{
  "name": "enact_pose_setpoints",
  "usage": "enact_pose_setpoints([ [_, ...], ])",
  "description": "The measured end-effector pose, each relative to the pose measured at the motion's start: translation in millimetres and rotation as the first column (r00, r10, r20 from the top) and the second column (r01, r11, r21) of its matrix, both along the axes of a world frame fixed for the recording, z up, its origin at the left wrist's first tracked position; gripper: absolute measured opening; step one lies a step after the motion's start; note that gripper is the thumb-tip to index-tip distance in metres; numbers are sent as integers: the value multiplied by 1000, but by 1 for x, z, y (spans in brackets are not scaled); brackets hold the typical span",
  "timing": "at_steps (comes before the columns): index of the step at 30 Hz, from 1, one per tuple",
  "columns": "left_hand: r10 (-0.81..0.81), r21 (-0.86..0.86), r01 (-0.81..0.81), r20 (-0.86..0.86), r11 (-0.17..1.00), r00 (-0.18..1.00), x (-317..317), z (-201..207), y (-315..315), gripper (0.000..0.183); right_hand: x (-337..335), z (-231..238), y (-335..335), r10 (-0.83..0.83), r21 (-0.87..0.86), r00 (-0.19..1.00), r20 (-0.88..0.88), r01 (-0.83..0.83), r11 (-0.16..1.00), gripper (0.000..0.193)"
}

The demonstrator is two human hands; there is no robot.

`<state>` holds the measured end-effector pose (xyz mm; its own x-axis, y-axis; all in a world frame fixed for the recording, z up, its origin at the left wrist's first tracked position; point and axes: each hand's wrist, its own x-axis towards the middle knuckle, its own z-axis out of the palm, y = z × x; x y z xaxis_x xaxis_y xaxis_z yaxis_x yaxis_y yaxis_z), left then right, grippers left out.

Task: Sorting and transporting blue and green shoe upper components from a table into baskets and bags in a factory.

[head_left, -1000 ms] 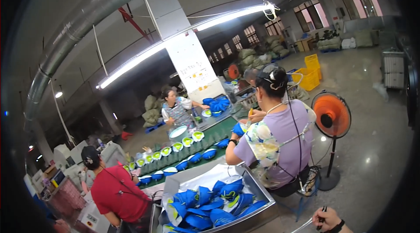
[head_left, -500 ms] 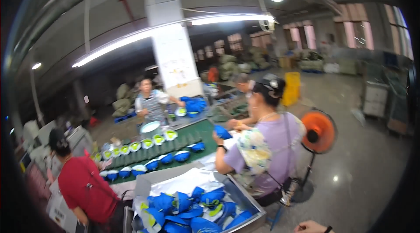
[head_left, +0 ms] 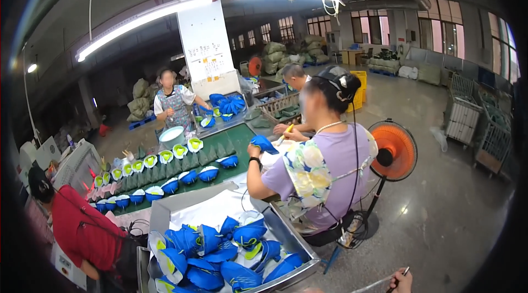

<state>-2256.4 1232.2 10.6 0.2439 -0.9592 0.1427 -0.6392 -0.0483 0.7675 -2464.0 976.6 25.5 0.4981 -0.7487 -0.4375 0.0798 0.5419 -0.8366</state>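
At the lower right edge, my right hand (head_left: 402, 282) is closed round a thin, dark, pen-like tool (head_left: 406, 272) that points upward. A pale, narrow strip (head_left: 377, 283) runs toward this hand; I cannot make out what it is. Only a sliver of skin, perhaps my left hand (head_left: 313, 290), shows at the bottom edge, its fingers hidden. Left of both lies a metal-rimmed bin (head_left: 305, 271), lined with white sheet and heaped with blue, white and lime cupped pieces (head_left: 220, 252) that look like shoe uppers.
A co-worker in lilac (head_left: 341, 177) holds a blue piece (head_left: 264, 143) and a yellow brush (head_left: 286, 132). An orange fan (head_left: 393, 150) stands to the right. Rows of pieces line the green table (head_left: 242, 142). Another person in red (head_left: 88, 227) is at the left.
The view has shifted and sharpened. My right hand has risen slightly at the lower edge, and the dark tool now shows clearly in it. The lilac co-worker's yellow brush has become visible.
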Motion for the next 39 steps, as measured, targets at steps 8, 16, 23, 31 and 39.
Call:
enact_pose_setpoints([
  [8, -471, 412, 374, 163, 831, 867, -64, -48, -115, 29, -76, -20, -73, -88, -40, 993, 82, 92, 995, 11],
  [16, -216, -103, 190, -377, 976, 901, -128, 35, -323, 21, -196, -33, -232, 39, -492, 947, -319, -201, 847, 18],
  [23, -27, -27, 5, -970, 1000, 243, -163, 53, -446, 27, -175, -73, -336, 472, -457, 788, -396, -615, 643, 27],
  [31, -115, 27, 267, -857, 963, 503, -141, 38, -589, 31, -129, -150, -596, 99, -482, 560, -823, -779, 400, 30],
  [39, -136, 110, 169, -254, 980, 957, -95, 26, -796, 34, -198, -278, -810, 38, -120, 145, -989, -915, 385, 40],
])
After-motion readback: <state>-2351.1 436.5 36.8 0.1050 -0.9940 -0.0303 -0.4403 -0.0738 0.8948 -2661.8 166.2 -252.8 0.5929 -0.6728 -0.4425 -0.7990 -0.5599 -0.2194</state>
